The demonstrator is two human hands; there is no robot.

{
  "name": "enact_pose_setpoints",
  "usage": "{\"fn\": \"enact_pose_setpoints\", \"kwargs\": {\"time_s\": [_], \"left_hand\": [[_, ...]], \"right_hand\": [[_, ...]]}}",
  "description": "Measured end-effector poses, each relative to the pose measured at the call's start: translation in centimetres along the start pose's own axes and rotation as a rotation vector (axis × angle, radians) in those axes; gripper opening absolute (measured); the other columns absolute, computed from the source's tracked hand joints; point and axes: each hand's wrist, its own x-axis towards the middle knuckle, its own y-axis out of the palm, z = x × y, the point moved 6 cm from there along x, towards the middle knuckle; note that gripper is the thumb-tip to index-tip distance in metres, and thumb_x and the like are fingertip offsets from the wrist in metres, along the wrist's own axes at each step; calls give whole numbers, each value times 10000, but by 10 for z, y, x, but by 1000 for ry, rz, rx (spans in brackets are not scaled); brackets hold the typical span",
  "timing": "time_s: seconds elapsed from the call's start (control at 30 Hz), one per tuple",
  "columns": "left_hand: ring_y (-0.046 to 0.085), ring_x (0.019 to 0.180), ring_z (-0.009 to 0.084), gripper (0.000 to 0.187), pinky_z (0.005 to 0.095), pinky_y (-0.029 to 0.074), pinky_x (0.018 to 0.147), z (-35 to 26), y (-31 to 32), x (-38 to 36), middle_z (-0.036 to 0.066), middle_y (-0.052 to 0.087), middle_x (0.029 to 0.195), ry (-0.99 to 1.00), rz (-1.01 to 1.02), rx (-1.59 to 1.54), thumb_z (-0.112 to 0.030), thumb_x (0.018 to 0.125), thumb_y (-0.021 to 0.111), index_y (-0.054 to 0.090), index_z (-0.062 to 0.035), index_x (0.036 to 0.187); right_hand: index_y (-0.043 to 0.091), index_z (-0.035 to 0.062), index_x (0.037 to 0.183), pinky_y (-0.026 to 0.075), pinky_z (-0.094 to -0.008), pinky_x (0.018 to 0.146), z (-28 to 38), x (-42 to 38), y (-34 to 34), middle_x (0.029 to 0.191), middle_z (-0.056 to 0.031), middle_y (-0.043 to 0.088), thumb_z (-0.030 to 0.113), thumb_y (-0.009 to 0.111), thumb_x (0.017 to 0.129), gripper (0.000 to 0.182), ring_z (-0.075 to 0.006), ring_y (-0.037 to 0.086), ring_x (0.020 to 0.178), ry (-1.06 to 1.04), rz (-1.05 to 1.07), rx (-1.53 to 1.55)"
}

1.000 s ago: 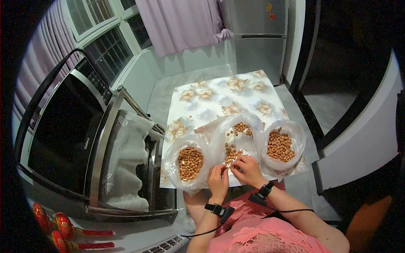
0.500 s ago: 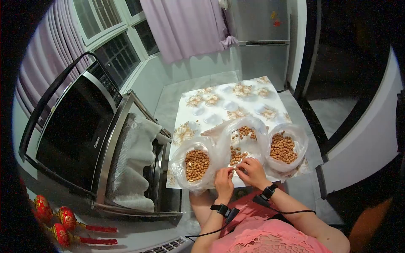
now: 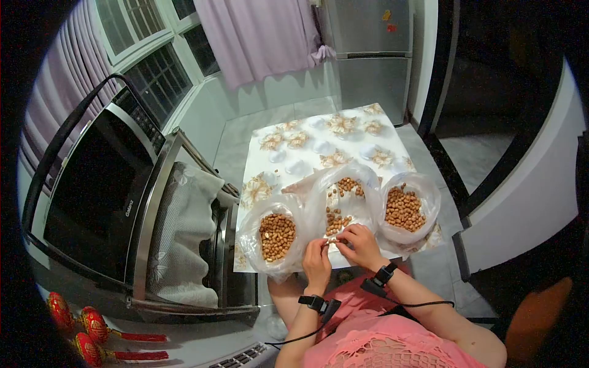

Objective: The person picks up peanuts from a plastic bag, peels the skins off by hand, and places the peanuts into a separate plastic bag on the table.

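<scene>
Three plastic bags (image 3: 314,208) of nuts (image 3: 277,236), centre of frame, on floral surface (image 3: 304,129).
Left hand (image 3: 316,256) and right hand (image 3: 362,246), lower centre: fingertips pinching small brown piece (image 3: 332,241).

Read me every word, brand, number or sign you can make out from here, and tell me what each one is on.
"Galanz", slightly blurred: on the front of the microwave.
Control panel markings: too small to read.
Gold marks on the red ornaments: too blurred to read.
Fridge stickers: no wording I can make out.
</scene>
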Motion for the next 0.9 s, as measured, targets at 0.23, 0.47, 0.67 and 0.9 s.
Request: {"fn": "enact_pose_setpoints", "kwargs": {"time_s": [0.23, 0.47, 0.67, 0.9], "left_hand": [[640, 929, 351, 226, 430, 516, 811, -6, 4, 3, 141, 641, 1029, 26, 25, 86, -55, 895, 665, 659, -32, 1120], [632, 910, 337, 150, 427, 509, 799, -7, 6, 4, 127, 621, 991, 4, 58, 95, -65, 880, 688, 689, -48, 1029], [631, 894, 327, 119, 429, 506, 782, -6, 6, 4, 121, 623, 970, 18, 59, 83, -47, 873, 691, 684, -48, 992], [634, 896, 329, 146, 425, 507, 776, -6, 7, 3, 117, 634, 962, 9, 51, 63, -49, 871, 693, 690, -53, 1017]], "right_hand": [[687, 73, 937, 472, -421, 796, -1, 0, 1, 929, -96, 628, 197, 741, 850, 161, -309, 612, 893, 1, 7, -6], [690, 74, 933, 474, -420, 799, -1, 1, 1, 929, -97, 631, 202, 740, 854, 159, -310, 617, 893, -2, 13, -23], [690, 77, 927, 479, -420, 807, -3, 0, 2, 937, -95, 632, 210, 749, 849, 165, -309, 619, 899, 12, 16, -17], [695, 75, 927, 484, -425, 803, -1, 1, 1, 940, -94, 632, 208, 753, 844, 167, -307, 618, 904, 8, 8, -6]]}}
